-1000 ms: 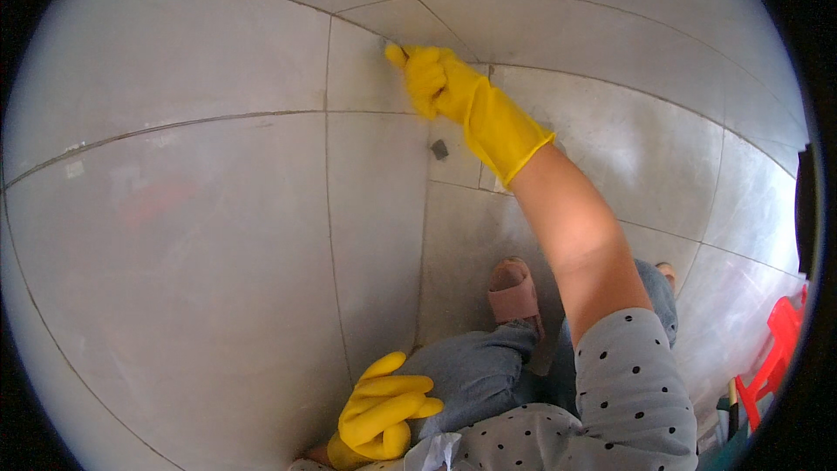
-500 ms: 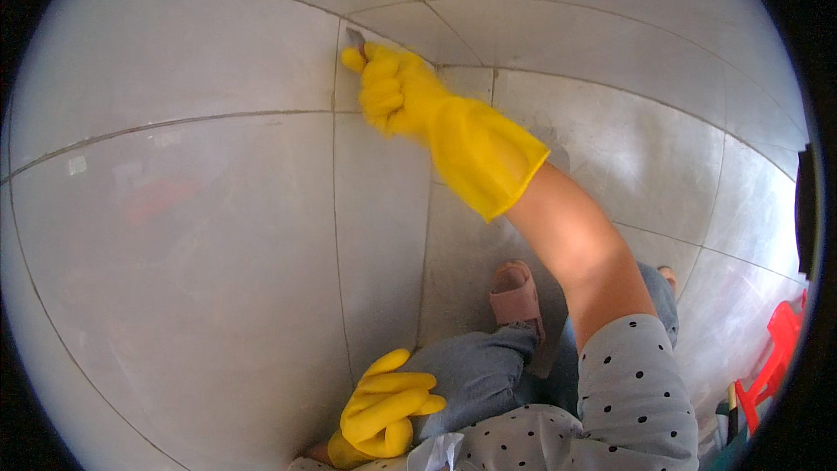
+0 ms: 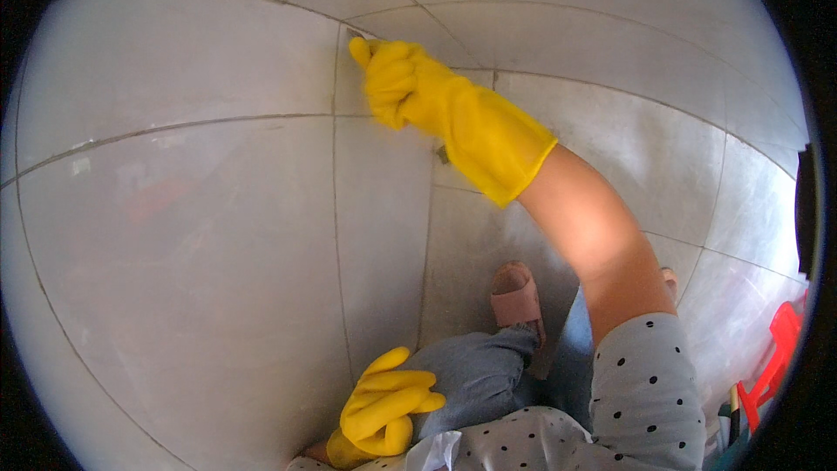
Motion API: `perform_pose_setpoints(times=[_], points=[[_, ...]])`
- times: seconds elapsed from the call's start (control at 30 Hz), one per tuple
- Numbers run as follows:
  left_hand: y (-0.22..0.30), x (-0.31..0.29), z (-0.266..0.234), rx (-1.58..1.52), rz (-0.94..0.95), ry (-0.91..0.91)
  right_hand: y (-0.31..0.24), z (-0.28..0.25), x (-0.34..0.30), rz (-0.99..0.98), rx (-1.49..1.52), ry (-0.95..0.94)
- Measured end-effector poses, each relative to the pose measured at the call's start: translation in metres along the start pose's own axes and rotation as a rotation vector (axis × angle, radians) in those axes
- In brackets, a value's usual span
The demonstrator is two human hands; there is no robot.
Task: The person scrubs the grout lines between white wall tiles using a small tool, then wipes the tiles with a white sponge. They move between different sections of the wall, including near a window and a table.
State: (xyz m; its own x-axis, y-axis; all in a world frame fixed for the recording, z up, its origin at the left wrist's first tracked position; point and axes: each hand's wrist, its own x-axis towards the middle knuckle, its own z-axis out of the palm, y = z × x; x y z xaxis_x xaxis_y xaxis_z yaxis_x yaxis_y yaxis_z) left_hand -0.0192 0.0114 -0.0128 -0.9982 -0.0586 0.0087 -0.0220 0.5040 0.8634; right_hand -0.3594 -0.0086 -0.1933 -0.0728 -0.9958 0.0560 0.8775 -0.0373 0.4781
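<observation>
Right hand [image 3: 397, 78], yellow-gloved, upper centre: clenched on small grey tool [image 3: 356, 34] (mostly hidden), tip at grout line [image 3: 335, 166] of tiled wall [image 3: 174, 235]. Left hand [image 3: 384, 406], gloved, bottom centre: fingers loose, grasping nothing, on knee [image 3: 475, 375].

I see yellow rubber gloves with long cuffs on both hands, the right hand [image 3: 397, 78] at twelve o'clock, the left hand [image 3: 384, 406] at six. I also wear a grey black-dotted top [image 3: 645, 392], blue jeans [image 3: 475, 375] and a pink slipper [image 3: 516, 292].
</observation>
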Motion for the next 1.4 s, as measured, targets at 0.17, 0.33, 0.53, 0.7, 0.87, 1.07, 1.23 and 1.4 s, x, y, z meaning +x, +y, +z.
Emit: perform_pose_setpoints(times=[0.17, 0.33, 0.53, 0.7, 0.87, 1.07, 1.23, 1.4], points=[[-0.012, -0.014, 0.000, 0.016, 0.049, 0.050, 0.013, 0.012, -0.008, -0.240, -0.283, 0.132], [0.001, 0.001, -0.007, 0.034, -0.046, -0.057, 0.010, 0.012, -0.007, -0.056, -0.078, 0.110], [0.001, 0.001, -0.006, 0.054, -0.038, -0.066, 0.012, 0.013, 0.000, -0.074, 0.008, 0.042], [0.002, -0.002, -0.006, 0.046, -0.042, -0.046, 0.026, 0.023, -0.002, -0.249, -0.236, 0.087], [0.003, -0.003, -0.005, 0.062, -0.041, -0.033, 0.023, -0.012, 0.007, 0.039, 0.027, -0.116], [0.004, -0.005, -0.002, 0.013, -0.066, 0.014, 0.017, -0.048, -0.001, -0.186, -0.046, 0.174], [0.005, -0.003, -0.012, 0.069, -0.070, -0.103, 0.023, -0.084, -0.019, -0.183, -0.319, 0.583], [0.004, -0.008, -0.008, 0.060, -0.071, -0.068, -0.018, -0.095, -0.004, -0.215, -0.123, 0.426]])
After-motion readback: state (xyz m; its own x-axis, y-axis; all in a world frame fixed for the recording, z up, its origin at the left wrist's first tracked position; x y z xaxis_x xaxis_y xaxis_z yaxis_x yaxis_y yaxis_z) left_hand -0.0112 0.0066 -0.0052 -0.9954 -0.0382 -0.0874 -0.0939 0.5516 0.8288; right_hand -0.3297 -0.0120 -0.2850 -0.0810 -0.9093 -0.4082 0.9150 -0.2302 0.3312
